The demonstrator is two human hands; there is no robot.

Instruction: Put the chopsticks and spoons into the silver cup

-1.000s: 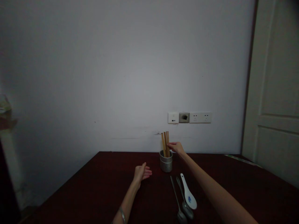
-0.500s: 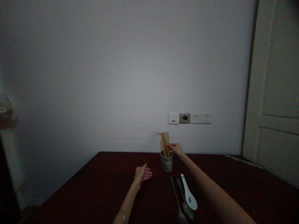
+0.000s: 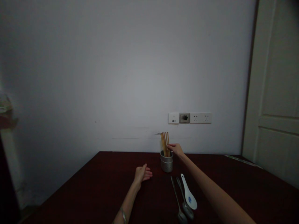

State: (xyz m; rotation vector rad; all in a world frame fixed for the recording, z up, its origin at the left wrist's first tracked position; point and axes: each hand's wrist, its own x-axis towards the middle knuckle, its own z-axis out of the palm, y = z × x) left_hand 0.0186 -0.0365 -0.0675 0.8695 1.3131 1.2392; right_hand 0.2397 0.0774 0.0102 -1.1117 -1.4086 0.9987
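Several wooden chopsticks stand upright with a slight lean in a grey metal cup near the back of the table. At the cup's right side, my right hand is closed, its fingertips pinching the rightmost chopstick above the rim. My left hand is left of the cup and lower, palm turned inward, fingers stretched out and holding nothing. A white ceramic spoon with a blue mark lies in front of the cup. Beside it lie a metal spoon and a thin long-handled metal spoon.
Everything stands on a dark red table against a pale wall. Sockets and switches are set in the wall above the table's back edge. A light panelled door is at the right. A flat strip lies by the back right edge.
Almost nothing differs. Both hands, the chopsticks, the cup and the spoons keep their places.
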